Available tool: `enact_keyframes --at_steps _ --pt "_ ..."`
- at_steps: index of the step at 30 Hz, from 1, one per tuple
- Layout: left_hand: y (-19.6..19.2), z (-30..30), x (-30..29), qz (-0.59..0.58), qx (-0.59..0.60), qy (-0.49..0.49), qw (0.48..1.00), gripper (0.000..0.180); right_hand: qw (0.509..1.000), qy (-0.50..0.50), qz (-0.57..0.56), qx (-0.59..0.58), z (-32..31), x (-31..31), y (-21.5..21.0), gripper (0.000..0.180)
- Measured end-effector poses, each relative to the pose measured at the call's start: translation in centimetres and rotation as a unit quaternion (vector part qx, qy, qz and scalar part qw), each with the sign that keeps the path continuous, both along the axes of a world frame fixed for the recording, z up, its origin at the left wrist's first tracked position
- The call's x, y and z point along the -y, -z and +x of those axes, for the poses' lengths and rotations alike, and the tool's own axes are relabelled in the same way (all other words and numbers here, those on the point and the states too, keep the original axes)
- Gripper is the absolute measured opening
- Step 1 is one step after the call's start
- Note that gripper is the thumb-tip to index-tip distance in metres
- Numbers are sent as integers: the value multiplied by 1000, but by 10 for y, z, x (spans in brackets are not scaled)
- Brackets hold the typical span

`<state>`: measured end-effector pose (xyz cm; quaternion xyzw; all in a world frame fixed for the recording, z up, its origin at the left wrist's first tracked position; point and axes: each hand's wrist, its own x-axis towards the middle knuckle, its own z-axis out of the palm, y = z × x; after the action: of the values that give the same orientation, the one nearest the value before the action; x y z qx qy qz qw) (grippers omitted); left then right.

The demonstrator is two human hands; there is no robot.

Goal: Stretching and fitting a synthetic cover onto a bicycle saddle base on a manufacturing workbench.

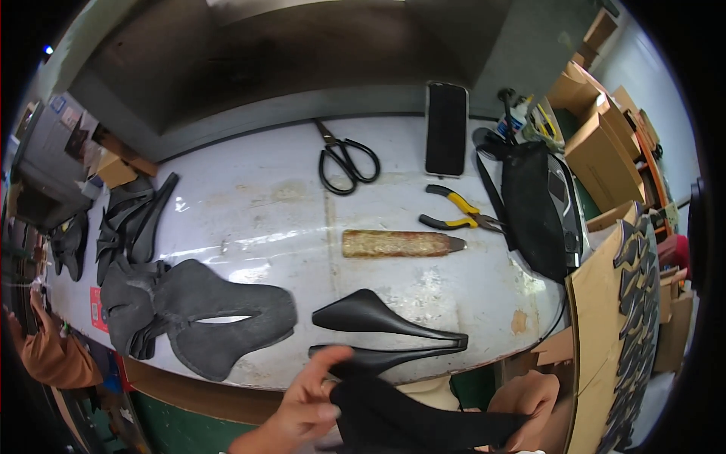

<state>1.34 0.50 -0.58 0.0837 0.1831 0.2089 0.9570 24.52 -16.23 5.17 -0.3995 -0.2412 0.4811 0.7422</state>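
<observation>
At the near edge of the worktop (246, 185), the left hand (302, 412) held the wide end of a black flexible piece (412, 418), its grip closed between thumb and fingers, index raised. The right hand (533, 395) met the narrow tip; how tightly that grip closed could not be told. Even, light tension without creasing seemed best. A red label (97, 309) at left was too small to read.
</observation>
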Motion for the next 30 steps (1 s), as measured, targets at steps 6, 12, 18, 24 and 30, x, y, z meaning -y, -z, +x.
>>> enact_keyframes --at_steps 6,12,18,24,30 --pt "6 -22 22 293 -110 -70 947 45 996 49 63 29 11 7 14 55" --pt "-19 -26 -7 322 -216 150 909 19 981 -121 148 40 55 19 31 24" --pt "-22 -2 15 -51 -83 -11 995 32 985 -25 166 33 38 6 24 43" --pt "-25 4 16 242 -58 46 967 62 970 -94 205 89 49 2 21 27" --pt "-21 14 -17 793 -397 -21 462 69 926 79 -319 186 43 -8 52 17"
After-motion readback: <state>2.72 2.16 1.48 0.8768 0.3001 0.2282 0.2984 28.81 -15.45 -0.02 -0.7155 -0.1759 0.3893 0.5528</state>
